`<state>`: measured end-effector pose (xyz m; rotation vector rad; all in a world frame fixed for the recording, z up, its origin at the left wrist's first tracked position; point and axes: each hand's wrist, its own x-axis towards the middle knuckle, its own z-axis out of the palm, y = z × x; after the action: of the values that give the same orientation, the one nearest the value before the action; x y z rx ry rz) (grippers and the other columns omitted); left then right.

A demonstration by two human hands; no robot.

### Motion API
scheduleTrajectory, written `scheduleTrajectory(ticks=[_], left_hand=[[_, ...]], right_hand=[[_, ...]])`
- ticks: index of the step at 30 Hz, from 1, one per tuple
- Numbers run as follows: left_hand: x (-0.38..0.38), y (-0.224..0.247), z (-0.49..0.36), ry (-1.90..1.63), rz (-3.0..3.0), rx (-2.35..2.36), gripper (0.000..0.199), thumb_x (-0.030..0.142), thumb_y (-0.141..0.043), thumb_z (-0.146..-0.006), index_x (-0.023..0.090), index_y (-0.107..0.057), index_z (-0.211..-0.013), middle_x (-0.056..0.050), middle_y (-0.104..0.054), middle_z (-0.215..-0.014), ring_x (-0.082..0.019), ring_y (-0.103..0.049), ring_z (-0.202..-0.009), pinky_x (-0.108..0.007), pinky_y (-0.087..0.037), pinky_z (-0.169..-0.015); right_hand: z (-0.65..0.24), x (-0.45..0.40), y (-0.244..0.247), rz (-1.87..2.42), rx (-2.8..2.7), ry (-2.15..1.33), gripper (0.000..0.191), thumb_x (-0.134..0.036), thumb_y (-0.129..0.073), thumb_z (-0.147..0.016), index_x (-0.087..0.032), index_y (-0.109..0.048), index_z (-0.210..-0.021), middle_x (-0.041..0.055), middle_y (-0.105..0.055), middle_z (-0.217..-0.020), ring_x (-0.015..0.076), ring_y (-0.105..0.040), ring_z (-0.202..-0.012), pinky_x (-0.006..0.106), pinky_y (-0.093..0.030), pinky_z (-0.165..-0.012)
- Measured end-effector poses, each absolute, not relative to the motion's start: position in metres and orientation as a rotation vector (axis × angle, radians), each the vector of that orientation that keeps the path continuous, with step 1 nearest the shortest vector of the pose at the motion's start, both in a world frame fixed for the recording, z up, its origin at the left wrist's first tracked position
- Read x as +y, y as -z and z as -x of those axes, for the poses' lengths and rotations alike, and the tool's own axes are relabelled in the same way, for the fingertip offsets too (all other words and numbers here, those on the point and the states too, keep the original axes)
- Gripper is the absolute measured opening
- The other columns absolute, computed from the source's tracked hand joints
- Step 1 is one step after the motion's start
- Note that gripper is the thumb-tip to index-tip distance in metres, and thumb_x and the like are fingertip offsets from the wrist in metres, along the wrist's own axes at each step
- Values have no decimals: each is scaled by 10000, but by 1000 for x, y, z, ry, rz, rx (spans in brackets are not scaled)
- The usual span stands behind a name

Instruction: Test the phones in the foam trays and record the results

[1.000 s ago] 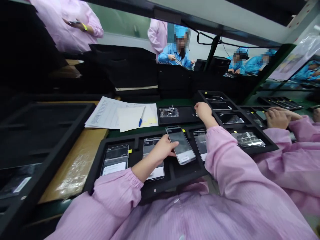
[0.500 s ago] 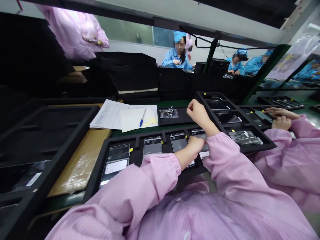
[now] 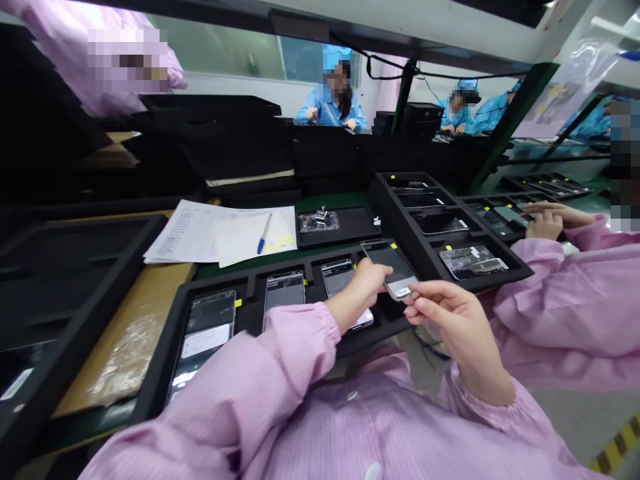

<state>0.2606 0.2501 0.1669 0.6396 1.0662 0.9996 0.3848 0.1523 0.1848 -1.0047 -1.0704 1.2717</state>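
My left hand (image 3: 369, 283) is closed on a smartphone (image 3: 393, 267), gripping its left edge and holding it tilted above the right end of a black foam tray (image 3: 250, 275). The phone has a yellow tab at its top and a white label at its lower end. At that lower end, my right hand (image 3: 453, 317) pinches thumb and fingertips together; a small greyish bit shows between them, too small to name. Left of my left hand, several more smartphones lie in the tray's slots, one of them a lit phone (image 3: 207, 333) with a white box on its screen.
Behind the tray lie papers (image 3: 195, 230) with a blue pen (image 3: 264, 235), and a small black tray (image 3: 350, 230) holding a bagged metal part (image 3: 321, 219). A stacked phone tray (image 3: 430, 250) stands to the right, beside a co-worker's hands (image 3: 550, 219). Wrapped cardboard (image 3: 130, 333) lies left.
The phone has been lifted from the tray's right slot in my left hand. My right hand has come back from the small black tray to the phone's lower end. The view has shifted slightly.
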Motion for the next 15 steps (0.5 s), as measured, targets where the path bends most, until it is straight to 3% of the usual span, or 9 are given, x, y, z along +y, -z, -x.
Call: scheduleTrajectory(ticks=[6,12,15], left_hand=[[237,-217,-215,-1094,-613,1051,136,21,-647,-739,133,-577,-772,-41,-678,-748,-148,-639,-636,-289,-540,-625],[220,-227,-207,-1189,-586,1043,133,32,-640,-770,139,-569,-738,-21,-661,-678,-133,-621,-597,-257,-520,-601],[216,-225,-207,-1208,-604,1024,103,53,-652,-765,131,-609,-818,-29,-683,-732,-139,-628,-630,-254,-509,-612]], right_hand=[[-368,155,-169,932,-922,-1578,362,-434,-902,-678,-164,-678,-768,71,-757,-748,205,-746,-651,249,-627,-554],[-349,160,-173,796,-923,-1634,390,-428,-863,-737,-175,-567,-720,84,-774,-847,221,-765,-770,228,-622,-562],[-348,160,-173,801,-913,-1644,399,-430,-864,-733,-176,-556,-722,92,-773,-833,224,-765,-759,210,-608,-534]])
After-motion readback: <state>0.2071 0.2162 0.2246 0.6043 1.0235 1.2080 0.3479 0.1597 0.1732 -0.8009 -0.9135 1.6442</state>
